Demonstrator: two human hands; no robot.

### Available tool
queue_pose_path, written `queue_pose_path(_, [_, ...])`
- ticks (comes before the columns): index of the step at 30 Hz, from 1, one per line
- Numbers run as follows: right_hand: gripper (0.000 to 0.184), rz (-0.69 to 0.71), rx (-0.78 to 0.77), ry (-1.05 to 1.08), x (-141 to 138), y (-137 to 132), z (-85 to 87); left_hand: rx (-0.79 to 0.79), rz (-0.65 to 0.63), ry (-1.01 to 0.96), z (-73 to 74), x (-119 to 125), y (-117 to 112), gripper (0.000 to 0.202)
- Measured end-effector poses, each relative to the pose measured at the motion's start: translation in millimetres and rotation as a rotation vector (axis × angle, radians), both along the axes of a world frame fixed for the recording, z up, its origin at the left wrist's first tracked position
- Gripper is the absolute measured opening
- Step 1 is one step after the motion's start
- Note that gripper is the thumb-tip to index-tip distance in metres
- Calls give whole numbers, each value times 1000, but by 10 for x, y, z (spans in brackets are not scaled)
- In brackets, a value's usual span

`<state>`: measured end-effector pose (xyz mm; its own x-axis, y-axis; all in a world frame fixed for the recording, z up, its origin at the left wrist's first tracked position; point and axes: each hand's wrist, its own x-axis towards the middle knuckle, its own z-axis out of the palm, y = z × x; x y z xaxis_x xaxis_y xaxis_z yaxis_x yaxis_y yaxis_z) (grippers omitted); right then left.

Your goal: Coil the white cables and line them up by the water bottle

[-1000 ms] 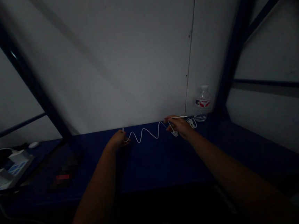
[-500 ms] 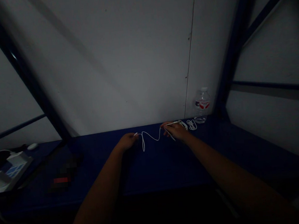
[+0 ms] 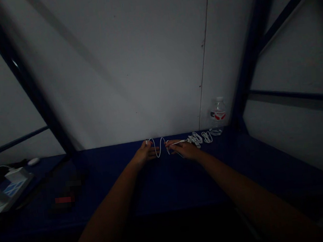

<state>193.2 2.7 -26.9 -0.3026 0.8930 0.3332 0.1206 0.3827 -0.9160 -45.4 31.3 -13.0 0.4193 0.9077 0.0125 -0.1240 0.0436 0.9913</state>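
A thin white cable (image 3: 160, 148) hangs in a short loop between my two hands above the dark blue table (image 3: 166, 180). My left hand (image 3: 144, 154) pinches one end of it, fingers closed. My right hand (image 3: 183, 149) is closed on the cable a little further along, and the two hands are almost together. The remaining length of cable (image 3: 198, 138) lies bunched in small coils on the table behind my right hand.
A clear water bottle (image 3: 218, 116) with a red and white label stands in the back right corner against the white wall. At the far left lie a white box (image 3: 3, 187), a white mouse (image 3: 33, 161) and a dark flat object (image 3: 64, 191). Blue frame posts rise on both sides.
My hands have come together from well apart. The cable between them has gone from a long wavy stretch to a short loop, and more of it lies coiled behind my right hand.
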Motion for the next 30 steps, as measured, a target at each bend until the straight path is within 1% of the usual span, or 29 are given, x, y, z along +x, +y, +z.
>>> queue_pose_path(2, [29, 28, 13, 34, -38, -12, -7, -12, -19, 28, 25, 63, -71, 54])
queue_pose_path(4, [30, 64, 11, 89, -85, -53, 18, 13, -82, 32, 33, 131, -141, 57])
queue_pose_path(7, [31, 100, -22, 143, -160, -144, 88, 117, -154, 2, 6, 238, -216, 63])
queue_pose_path(9, [31, 102, -38, 174, -203, -191, 121, 196, -162, -5, -23, 306, -245, 69])
queue_pose_path(11, [33, 128, -60, 221, -234, -213, 126, 242, -164, -13, -42, 363, -270, 78])
queue_pose_path(13, [39, 181, -107, 278, -249, -211, 112, 225, -164, -35, -44, 399, -291, 87])
queue_pose_path(14, [42, 198, -128, 292, -250, -205, 104, 204, -161, -40, -40, 406, -299, 88])
queue_pose_path(17, [44, 188, -145, 267, -229, -185, 103, 168, -151, 18, -25, 387, -296, 79])
queue_pose_path(20, [44, 82, -89, 215, -185, -168, 139, 138, -97, 84, -16, 337, -250, 61])
queue_pose_path(24, [45, -213, 40, 167, -111, -147, 197, 48, 50, 31, 23, 266, -174, 38])
queue_pose_path(26, [41, -334, 85, 236, -77, -142, 221, 8, 90, -45, 64, 229, -151, 33])
queue_pose_path(27, [40, -373, 106, 290, -62, -141, 232, -8, 105, -90, 87, 212, -144, 32])
queue_pose_path(30, [43, -433, 188, 405, -29, -149, 260, -60, 143, -221, 144, 174, -140, 25])
